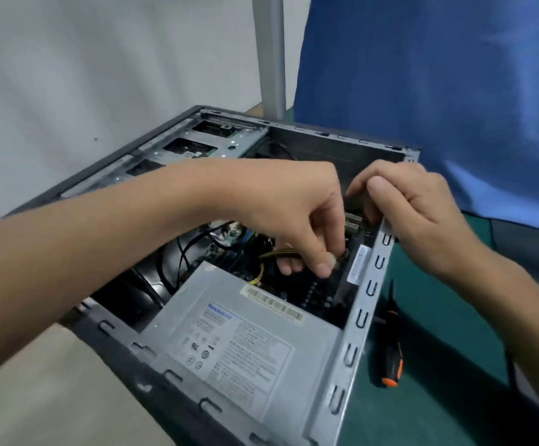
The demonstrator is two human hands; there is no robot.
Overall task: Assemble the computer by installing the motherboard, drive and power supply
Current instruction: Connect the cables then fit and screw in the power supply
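Item: computer case (363, 304), laid on its side on the worktop (438, 349), open face up, filling the middle of the frame. Its drive bays (178, 146) run along the upper-left edge. Black cables (181, 252) loop inside at left centre. Power supply (229, 349): seated in the lower-centre corner of the case, label face up, one end against the case's right wall, its length running from there toward the lower left. Motherboard (313, 294): flat on the case floor just above the power supply, partly hidden by the hands. Left hand (294, 204): reaches in from the left, fingers (323, 265) pointing down and pinched together on a small connector (340, 255) with yellow wires (281, 252) trailing left. Right hand (422, 214): at the upper end of the right wall, fingers curled over its rim, thumb on top. Screwdriver (392, 358): black and orange, lying on the worktop just right of the case, long axis nearly vertical in the frame, orange butt toward the bottom. Blue cloth (438, 91): upper right.
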